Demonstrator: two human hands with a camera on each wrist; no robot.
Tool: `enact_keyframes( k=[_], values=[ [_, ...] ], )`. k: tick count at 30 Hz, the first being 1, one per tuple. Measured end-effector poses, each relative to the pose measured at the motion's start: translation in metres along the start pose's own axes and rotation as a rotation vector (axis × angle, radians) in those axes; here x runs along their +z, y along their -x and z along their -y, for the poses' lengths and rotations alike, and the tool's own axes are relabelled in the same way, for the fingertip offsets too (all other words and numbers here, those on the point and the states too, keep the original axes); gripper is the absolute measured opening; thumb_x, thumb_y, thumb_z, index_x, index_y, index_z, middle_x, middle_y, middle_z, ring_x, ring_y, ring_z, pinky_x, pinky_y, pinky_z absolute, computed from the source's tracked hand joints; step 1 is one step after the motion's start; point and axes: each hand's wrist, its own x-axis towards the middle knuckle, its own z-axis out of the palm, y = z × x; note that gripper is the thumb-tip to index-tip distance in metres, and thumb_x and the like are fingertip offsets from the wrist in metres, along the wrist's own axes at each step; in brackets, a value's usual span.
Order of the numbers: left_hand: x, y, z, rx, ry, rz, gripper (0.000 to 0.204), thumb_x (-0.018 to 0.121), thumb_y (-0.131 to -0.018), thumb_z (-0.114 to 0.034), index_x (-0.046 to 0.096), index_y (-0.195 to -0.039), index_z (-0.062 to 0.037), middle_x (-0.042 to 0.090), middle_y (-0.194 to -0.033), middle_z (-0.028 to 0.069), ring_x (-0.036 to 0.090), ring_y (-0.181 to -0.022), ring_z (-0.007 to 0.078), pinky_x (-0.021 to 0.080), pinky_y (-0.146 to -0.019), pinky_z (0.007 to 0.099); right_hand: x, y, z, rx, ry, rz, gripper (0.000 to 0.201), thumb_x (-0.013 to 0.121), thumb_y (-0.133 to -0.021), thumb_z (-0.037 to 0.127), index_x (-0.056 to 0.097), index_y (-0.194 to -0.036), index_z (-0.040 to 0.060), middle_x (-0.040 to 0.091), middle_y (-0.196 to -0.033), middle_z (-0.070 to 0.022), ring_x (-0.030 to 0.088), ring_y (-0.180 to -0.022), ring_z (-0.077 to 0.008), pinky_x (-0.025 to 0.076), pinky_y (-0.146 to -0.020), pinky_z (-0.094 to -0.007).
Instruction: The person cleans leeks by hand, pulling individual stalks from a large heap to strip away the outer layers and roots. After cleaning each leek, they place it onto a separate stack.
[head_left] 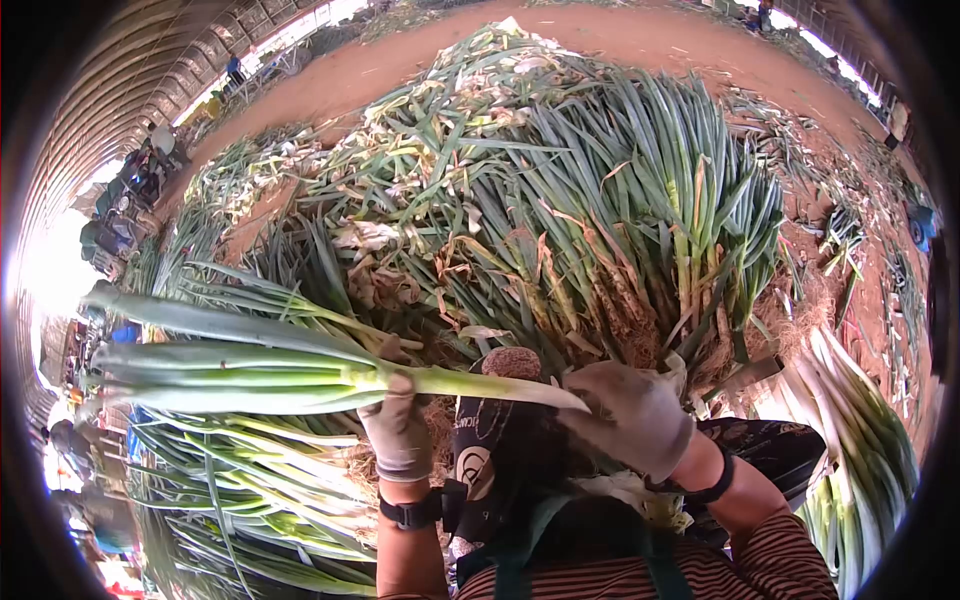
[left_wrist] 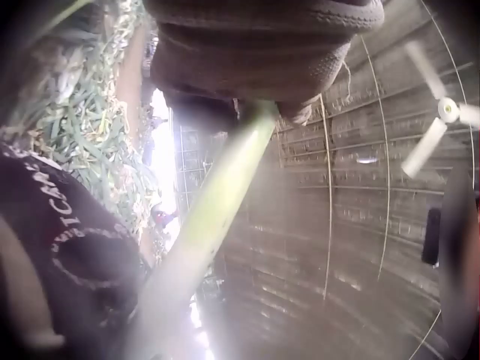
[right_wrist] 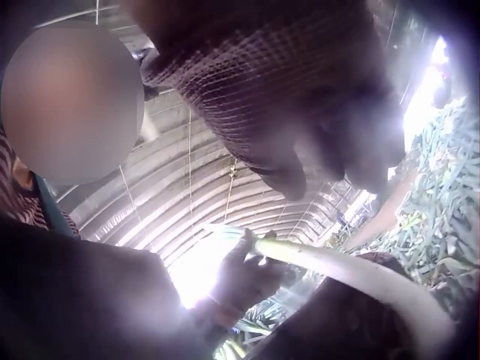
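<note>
A long green onion (head_left: 470,385) lies across the front of the person in the head view, its leafy end to the left and its pale stem end to the right. The gloved left hand (head_left: 393,425) grips it where leaves meet stem. In the left wrist view the stem (left_wrist: 225,180) comes out from under the curled gloved fingers. At the stem's tip is the gloved right hand (head_left: 640,420). From the right wrist, its fingers (right_wrist: 281,169) extend loosely with nothing between them, apart from the white stem (right_wrist: 375,277).
A large heap of green onions (head_left: 620,200) and trimmed leaves (head_left: 430,160) rises ahead. More onions lie at the left (head_left: 260,470); a bundle with white stems (head_left: 850,420) rests at the right. Dark-clothed knees (head_left: 510,440) are below the hands. Reddish bare ground (head_left: 640,35) runs behind the heap.
</note>
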Motion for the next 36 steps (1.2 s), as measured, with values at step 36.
enact_keyframes(
  k=[36],
  values=[
    [0.019,0.036,-0.048,0.046,-0.007,-0.315,0.054,0.064,-0.089,-0.011,0.044,-0.138,0.0007,0.052,-0.129,0.0093,0.055,-0.107,0.0165,0.049,-0.089,0.0287,0.082,-0.095,0.029,0.012,-0.425,0.098,0.02,0.062,-0.075,0.002,0.069,-0.094,0.0019,0.07,-0.089,-0.0132,0.07,-0.076,-0.0205,0.055,-0.07,-0.0289]
  ],
)
